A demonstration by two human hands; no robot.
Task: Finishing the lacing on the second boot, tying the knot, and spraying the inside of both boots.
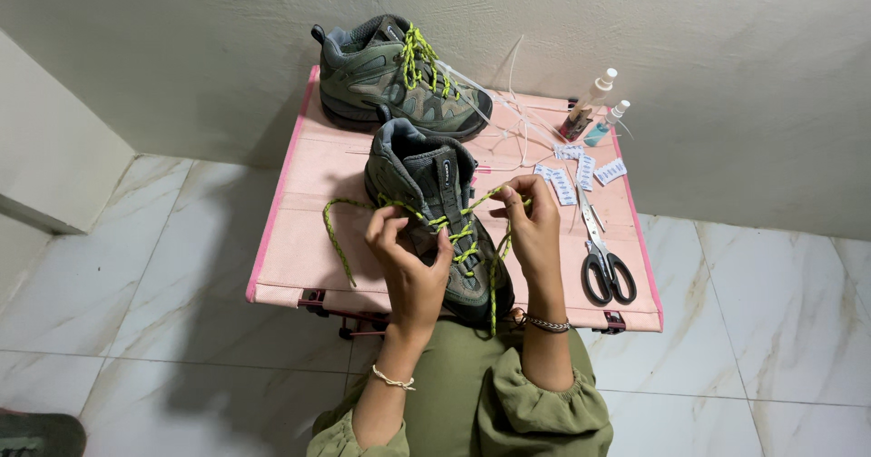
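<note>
A grey-green hiking boot point(426, 185) stands on the pink folding table point(299, 230), toe towards me, with a yellow-green lace point(334, 239) threaded through its eyelets. My left hand point(404, 257) pinches the lace over the boot's left side, and the loose end trails off to the left on the table. My right hand point(533, 226) grips the other lace end above the boot's right side, with the rest hanging down over the table edge. A second, matching boot point(399, 80) sits laced at the far edge of the table.
Black-handled scissors point(603, 257) lie to the right of my right hand. Small white sachets point(581, 171), white zip ties point(513, 117) and two small spray bottles point(599, 108) lie at the far right. A wall stands behind the table; marble floor tiles surround it.
</note>
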